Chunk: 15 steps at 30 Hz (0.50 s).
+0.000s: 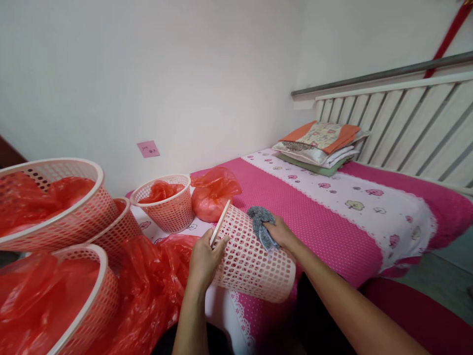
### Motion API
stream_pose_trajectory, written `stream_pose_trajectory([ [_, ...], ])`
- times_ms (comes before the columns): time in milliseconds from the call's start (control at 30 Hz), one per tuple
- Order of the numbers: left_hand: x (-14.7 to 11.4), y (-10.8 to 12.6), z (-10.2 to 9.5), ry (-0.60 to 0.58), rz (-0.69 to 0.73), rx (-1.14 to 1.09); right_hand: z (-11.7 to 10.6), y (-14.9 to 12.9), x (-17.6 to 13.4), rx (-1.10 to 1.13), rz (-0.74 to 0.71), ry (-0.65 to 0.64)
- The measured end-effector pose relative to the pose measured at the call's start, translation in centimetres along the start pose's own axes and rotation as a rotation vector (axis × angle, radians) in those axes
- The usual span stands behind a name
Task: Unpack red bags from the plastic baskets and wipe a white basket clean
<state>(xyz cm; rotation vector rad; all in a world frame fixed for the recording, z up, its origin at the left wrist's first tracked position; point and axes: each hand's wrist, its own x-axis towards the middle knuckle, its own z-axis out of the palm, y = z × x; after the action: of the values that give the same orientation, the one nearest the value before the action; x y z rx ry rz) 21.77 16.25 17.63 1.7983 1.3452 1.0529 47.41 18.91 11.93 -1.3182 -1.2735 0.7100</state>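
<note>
A pink perforated plastic basket [254, 266] lies tipped on its side in front of me, its rim facing left and its base to the right. My left hand [207, 259] is closed around that rim, with the thumb on the outer wall. In my right hand [279, 232] is a grey cloth [263, 224], bunched up and pressed against the upper side of the basket wall. The fingers of the right hand are partly hidden by the cloth.
Several pink baskets lined with red plastic bags stand at left, including a large one [79, 217] and a smaller one [172, 212]. A tied red bag [214, 197] and loose red plastic [155, 286] lie nearby. Folded cushions [320, 143] rest on the pink bedspread [295, 217].
</note>
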Motion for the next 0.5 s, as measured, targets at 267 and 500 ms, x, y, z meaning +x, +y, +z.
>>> stream_pose_trajectory([
  [267, -0.5, 0.9, 0.0, -0.079, -0.049, -0.101, -5.3, 4.7, -3.8, -0.039, 0.211, 0.126],
  [500, -2.4, 3.8, 0.9, -0.120, 0.184, 0.186, -7.0, 7.1, -7.5, 0.023, 0.240, 0.237],
])
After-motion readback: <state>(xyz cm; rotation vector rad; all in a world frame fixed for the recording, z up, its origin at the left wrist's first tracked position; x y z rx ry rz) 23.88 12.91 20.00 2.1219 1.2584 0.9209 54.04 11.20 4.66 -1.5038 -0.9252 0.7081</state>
